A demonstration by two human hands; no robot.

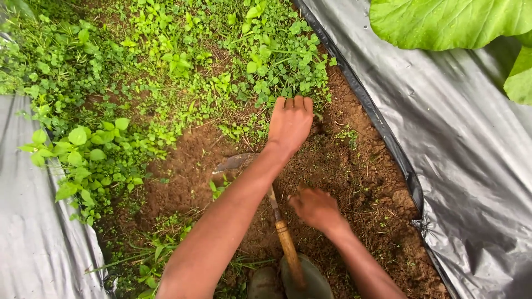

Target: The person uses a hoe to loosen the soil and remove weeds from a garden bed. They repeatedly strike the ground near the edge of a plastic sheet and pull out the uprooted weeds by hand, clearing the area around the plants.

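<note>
My left hand (291, 124) reaches forward to the near edge of a patch of low green weeds (277, 72), its fingers curled down into the plants. My right hand (317, 209) lies low on the bare brown soil (360, 177), fingers bent and blurred. It is right beside the wooden handle (286, 243) of a small hoe, and whether it grips the handle or the soil is unclear. The hoe's metal blade (235, 163) rests on the soil under my left forearm.
Grey plastic sheeting (471, 149) covers the ground on the right and more lies at the left (27, 232). Big green leaves (443, 22) hang over the top right. Weeds fill the upper left. A green boot (313, 282) shows at the bottom.
</note>
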